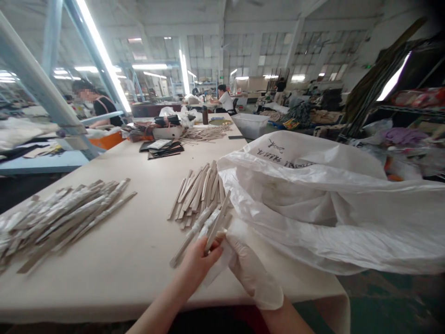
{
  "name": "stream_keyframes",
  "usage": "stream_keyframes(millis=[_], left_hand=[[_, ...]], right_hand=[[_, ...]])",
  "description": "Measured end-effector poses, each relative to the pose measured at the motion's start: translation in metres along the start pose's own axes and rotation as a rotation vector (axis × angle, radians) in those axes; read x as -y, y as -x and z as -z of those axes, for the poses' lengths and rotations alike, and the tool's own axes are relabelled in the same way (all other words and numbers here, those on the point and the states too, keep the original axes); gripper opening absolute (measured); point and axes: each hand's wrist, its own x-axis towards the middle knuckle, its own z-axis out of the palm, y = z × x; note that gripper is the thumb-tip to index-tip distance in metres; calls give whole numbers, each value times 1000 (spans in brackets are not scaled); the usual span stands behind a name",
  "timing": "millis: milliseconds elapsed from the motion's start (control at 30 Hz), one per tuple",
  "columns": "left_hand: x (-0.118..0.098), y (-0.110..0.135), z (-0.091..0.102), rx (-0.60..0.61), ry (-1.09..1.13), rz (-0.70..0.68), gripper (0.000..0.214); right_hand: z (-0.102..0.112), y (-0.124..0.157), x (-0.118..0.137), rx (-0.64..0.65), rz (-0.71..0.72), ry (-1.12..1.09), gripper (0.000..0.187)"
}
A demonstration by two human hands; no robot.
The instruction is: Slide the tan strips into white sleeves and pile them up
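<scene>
My left hand (201,257), bare, is closed around the lower end of a flat beige strip (219,220) that points up and away from me. Close beside it, my right hand (245,264) wears a pale glove, its fingertips pinched by the strip's lower end. A thin, white, see-through sheet (221,263) hangs between both hands. Strips partly wrapped in white (194,229) lie just beyond my left hand. Past them sits a pile of bare beige strips (198,190). My fingers hide the strip's near end.
A larger pile of white-wrapped strips (66,215) lies at the left of the cream-covered table (114,273). A big white plastic bag (313,236) spreads over the right side. Dark flat pieces (162,149) and a brown bottle (205,115) are farther back. Other people (225,99) sit beyond.
</scene>
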Motion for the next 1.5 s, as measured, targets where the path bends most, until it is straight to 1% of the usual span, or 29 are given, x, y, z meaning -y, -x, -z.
stream_keyframes(millis=[100, 167, 267, 300, 367, 433, 500, 533, 633, 700, 767, 833, 900, 1000, 1100, 1167, 1267, 1367, 1433, 1500], left_hand=[[-2, -1, -4, -19, 13, 38, 19], [-4, 1, -1, -2, 25, 47, 21], [-6, 2, 2, -4, 24, 12, 21], [-6, 2, 3, -12, 24, 2, 21], [-6, 1, 3, -29, 28, -10, 20], [-6, -1, 4, -41, 28, -21, 19], [-8, 0, 8, -17, 28, -12, 21], [-9, 2, 11, 9, 32, 7, 24], [-8, 21, 23, 79, 59, 80, 35], [-3, 39, 32, 99, 64, 115, 43], [2, 57, 37, 100, 45, 150, 49], [6, 71, 38, 86, 11, 180, 51], [6, 79, 35, 72, -28, 200, 52], [7, 79, 31, 116, -63, 247, 55], [11, 74, 31, 156, -36, 292, 57], [13, 72, 34, 195, 18, 317, 58], [13, 71, 42, 299, 104, 352, 55], [10, 74, 53, 399, 140, 413, 50], [8, 76, 58, 420, 145, 457, 51], [8, 77, 59, 410, 154, 453, 51]], right_hand=[[1, 6, 3, 56, 5, 18, 20], [3, 8, 3, -7, -1, 78, 22], [4, 9, 0, -121, 1, 127, 29], [4, 9, -1, -134, -3, 133, 31], [2, 10, -1, -106, -20, 157, 33], [2, 10, 0, -79, -40, 232, 31], [3, 8, 2, -84, -42, 297, 28], [5, 7, 4, -113, -34, 300, 29], [12, 1, 11, -206, -8, 160, 34], [15, -4, 17, -190, -8, 47, 34], [14, -9, 23, -140, -18, -35, 33], [11, -13, 26, -129, -30, -95, 34], [6, -16, 28, -138, -31, -112, 34], [0, -18, 27, -161, 18, -36, 33], [0, -16, 25, -245, 136, 159, 33], [3, -14, 22, -268, 191, 276, 36], [8, -13, 18, -245, 194, 325, 37], [10, -13, 16, -213, 176, 367, 36], [10, -13, 17, -200, 154, 398, 34], [10, -13, 16, -194, 125, 405, 33]])
